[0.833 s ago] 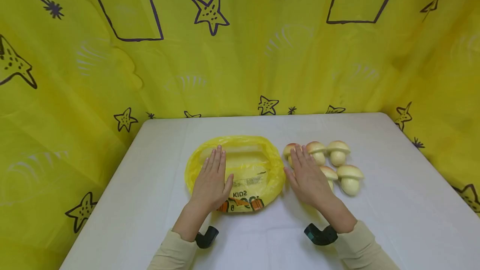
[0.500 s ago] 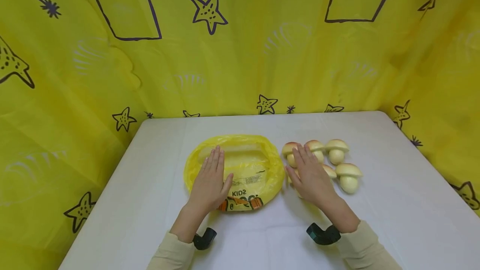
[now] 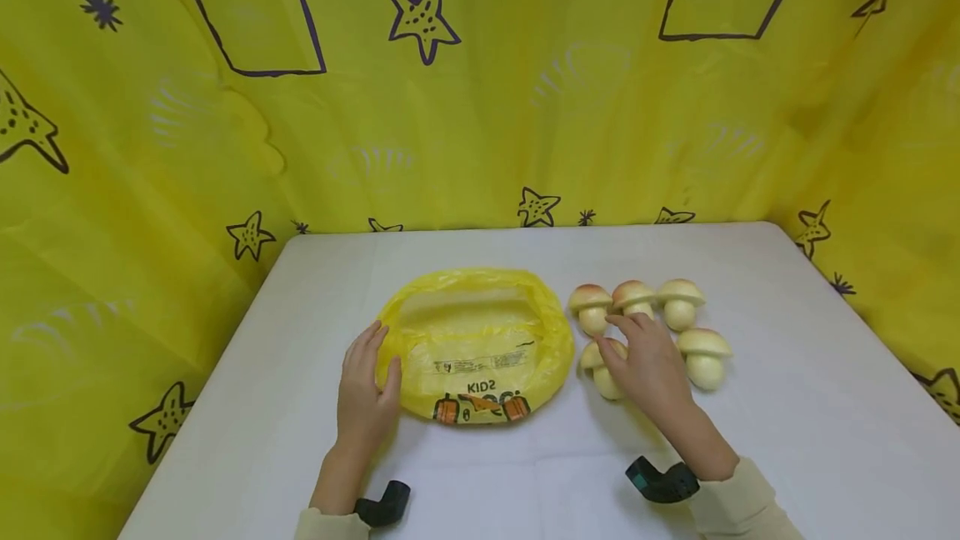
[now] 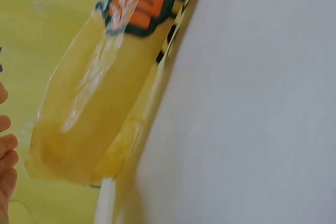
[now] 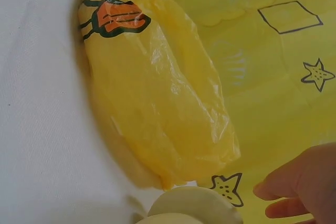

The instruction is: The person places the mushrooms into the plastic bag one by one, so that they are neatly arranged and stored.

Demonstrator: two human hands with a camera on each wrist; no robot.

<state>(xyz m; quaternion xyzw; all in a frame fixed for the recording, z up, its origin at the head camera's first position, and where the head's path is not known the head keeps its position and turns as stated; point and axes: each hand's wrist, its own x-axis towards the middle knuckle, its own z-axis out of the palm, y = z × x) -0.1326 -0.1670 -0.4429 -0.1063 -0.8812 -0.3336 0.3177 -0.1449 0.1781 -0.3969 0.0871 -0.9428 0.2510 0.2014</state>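
A yellow plastic bag (image 3: pixel 480 352) with orange cartoon prints lies on the table, its mouth held wide and facing up. My left hand (image 3: pixel 363 398) is at the bag's left side, fingers relaxed; in the left wrist view its fingertips (image 4: pixel 6 145) show a gap from the plastic. Over a group of toy mushrooms (image 3: pixel 705 357) to the right of the bag hovers my right hand (image 3: pixel 652 369), thumb and fingers bent and apart. It is nearest the front-left mushroom (image 3: pixel 609 373), also seen low in the right wrist view. Whether it touches one cannot be told; part of the group is hidden behind it.
A white cloth covers the table (image 3: pixel 262 457). Yellow curtains (image 3: pixel 480 123) printed with starfish close in the back and both sides. A dark wrist-worn device (image 3: pixel 663 480) sits on each forearm.
My left hand has moved left, from over the bag to its left edge. The right hand has shifted right, its straight fingers now bent over the mushrooms. Bag and mushrooms stay put.
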